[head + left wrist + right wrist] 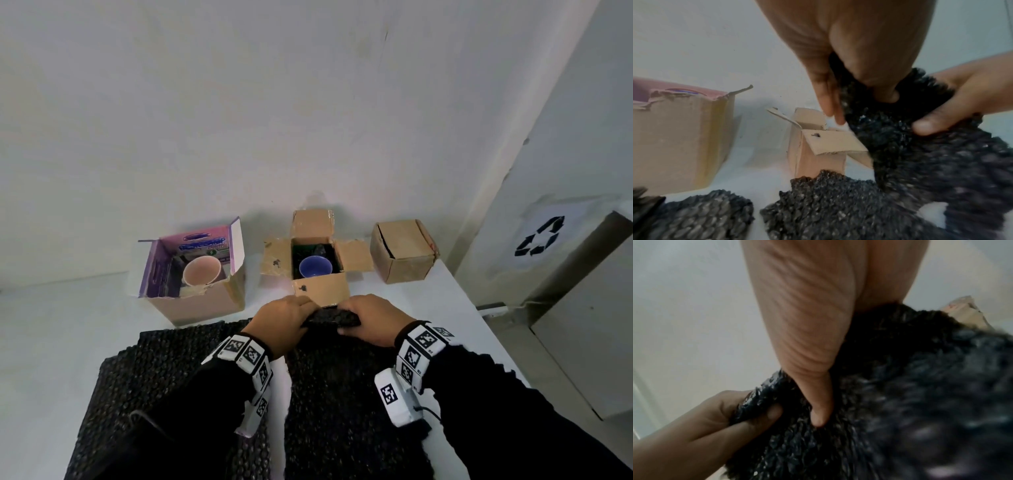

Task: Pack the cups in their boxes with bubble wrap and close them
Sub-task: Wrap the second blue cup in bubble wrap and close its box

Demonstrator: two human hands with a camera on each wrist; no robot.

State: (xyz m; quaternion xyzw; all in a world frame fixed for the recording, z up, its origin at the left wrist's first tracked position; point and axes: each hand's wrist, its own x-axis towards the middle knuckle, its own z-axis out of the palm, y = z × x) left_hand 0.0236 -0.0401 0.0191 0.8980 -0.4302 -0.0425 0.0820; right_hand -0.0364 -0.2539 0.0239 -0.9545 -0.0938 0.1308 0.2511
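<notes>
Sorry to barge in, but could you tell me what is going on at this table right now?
A person is packing cups. Both the left hand and the right hand hold the far edge of a black bubble wrap sheet, bunching it just in front of the open brown box with the blue cup inside. A pink cup sits in the open purple box. A third box on the right looks closed.
</notes>
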